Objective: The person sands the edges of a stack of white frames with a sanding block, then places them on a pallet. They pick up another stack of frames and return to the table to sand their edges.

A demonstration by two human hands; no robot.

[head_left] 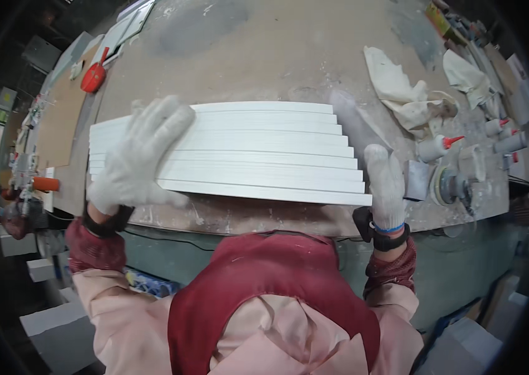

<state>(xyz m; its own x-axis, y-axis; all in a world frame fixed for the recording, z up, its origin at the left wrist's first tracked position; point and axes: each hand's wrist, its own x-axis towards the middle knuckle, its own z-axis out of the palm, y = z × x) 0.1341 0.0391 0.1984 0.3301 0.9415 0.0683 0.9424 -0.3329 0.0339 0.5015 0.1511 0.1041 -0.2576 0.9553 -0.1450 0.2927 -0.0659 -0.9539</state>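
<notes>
A staggered stack of long white boards (264,150) lies across the worktable in front of me, its right ends stepped like stairs. My left hand (143,153), in a white knit glove, rests spread over the left part of the stack, fingers toward the far edge and thumb along the near edge. My right hand (384,184), gloved too, stands edge-on beside the right ends of the boards, fingers stretched and close together. Its palm side is hidden, so I cannot tell whether it touches them.
The worktable (264,62) is stained and dusty. To the right are crumpled cloths (411,94), a white bottle with a red tip (436,148), a grey block (415,180) and a round power sander (449,185). A red scoop (94,76) and a brown board (64,125) are at left.
</notes>
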